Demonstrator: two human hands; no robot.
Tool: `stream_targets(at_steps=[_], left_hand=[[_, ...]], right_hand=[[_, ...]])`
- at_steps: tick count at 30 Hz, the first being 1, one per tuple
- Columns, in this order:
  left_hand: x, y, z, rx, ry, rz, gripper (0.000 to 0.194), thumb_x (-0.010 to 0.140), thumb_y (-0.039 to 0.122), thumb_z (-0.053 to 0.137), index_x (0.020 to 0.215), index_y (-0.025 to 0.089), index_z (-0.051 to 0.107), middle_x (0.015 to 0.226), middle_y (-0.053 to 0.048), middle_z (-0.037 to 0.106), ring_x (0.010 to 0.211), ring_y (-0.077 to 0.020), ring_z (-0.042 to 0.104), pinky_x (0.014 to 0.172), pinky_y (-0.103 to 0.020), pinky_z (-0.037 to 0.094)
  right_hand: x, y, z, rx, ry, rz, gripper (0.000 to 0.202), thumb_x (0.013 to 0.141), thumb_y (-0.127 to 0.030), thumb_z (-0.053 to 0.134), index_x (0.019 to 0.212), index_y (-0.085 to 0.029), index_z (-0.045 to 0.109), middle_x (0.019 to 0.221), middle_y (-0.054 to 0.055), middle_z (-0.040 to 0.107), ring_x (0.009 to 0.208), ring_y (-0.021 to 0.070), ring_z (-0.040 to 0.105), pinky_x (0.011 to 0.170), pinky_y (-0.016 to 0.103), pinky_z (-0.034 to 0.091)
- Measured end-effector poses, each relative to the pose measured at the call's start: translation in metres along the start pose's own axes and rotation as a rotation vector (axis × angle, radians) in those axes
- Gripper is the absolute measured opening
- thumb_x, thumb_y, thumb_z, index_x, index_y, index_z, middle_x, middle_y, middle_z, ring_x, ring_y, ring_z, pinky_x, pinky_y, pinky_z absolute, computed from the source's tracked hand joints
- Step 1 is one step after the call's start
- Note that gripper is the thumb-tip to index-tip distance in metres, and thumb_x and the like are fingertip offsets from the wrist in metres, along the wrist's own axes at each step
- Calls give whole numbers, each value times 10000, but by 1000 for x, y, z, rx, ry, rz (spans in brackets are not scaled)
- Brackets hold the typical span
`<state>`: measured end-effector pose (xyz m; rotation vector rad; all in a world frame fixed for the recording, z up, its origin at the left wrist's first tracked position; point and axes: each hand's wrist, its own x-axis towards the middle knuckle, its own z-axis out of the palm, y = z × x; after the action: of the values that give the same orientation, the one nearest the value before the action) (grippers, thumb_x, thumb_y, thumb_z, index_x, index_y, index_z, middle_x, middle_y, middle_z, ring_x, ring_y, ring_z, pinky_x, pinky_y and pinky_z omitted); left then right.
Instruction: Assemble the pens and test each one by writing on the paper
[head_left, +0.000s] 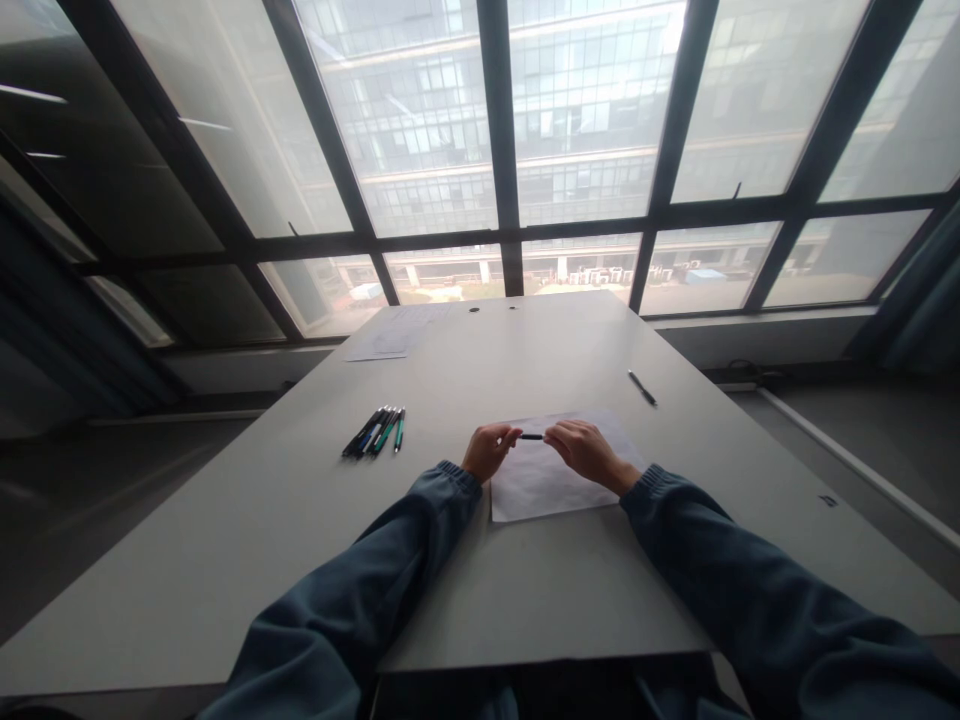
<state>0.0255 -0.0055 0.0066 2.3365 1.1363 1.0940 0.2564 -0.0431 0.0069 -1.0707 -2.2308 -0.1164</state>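
Observation:
A dark pen [532, 436] spans the gap between my two hands, above a white sheet of paper [555, 495]. My left hand [489, 450] is closed on one end of it. The other end sits in the closed fingers of my right hand [586, 452]. Only the pen's middle shows; both ends are hidden by my fingers. Left of my left hand, several pens [373, 433] lie side by side in a bunch, some black and some green. Beyond my right hand, a single black pen [643, 388] lies by itself.
The white table [465, 590] reaches toward a large window [577, 110] with dark frames. Printed papers [386, 335] lie at its far left. Two small dark round spots are near the far edge. A small dark mark [827, 500] is on the right side.

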Motion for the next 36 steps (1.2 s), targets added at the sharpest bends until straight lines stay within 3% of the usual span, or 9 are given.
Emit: stream_targets(at_steps=[27, 36], left_hand=[[0, -4, 4, -100, 121, 143, 193, 877, 366, 676, 836, 179, 702, 766, -30, 711, 678, -133, 633, 635, -259, 518], [0, -3, 3, -153, 120, 165, 178, 864, 362, 692, 872, 187, 728, 781, -40, 704, 676, -130, 632, 623, -251, 532]], right_hand=[[0, -1, -2, -28, -17, 35, 239, 1016, -299, 468, 881, -194, 635, 815, 46, 682, 760, 170, 608, 713, 276, 387], [0, 1, -1, -26, -12, 47, 235, 1012, -289, 478, 878, -191, 644, 812, 50, 682, 761, 166, 605, 712, 271, 389]])
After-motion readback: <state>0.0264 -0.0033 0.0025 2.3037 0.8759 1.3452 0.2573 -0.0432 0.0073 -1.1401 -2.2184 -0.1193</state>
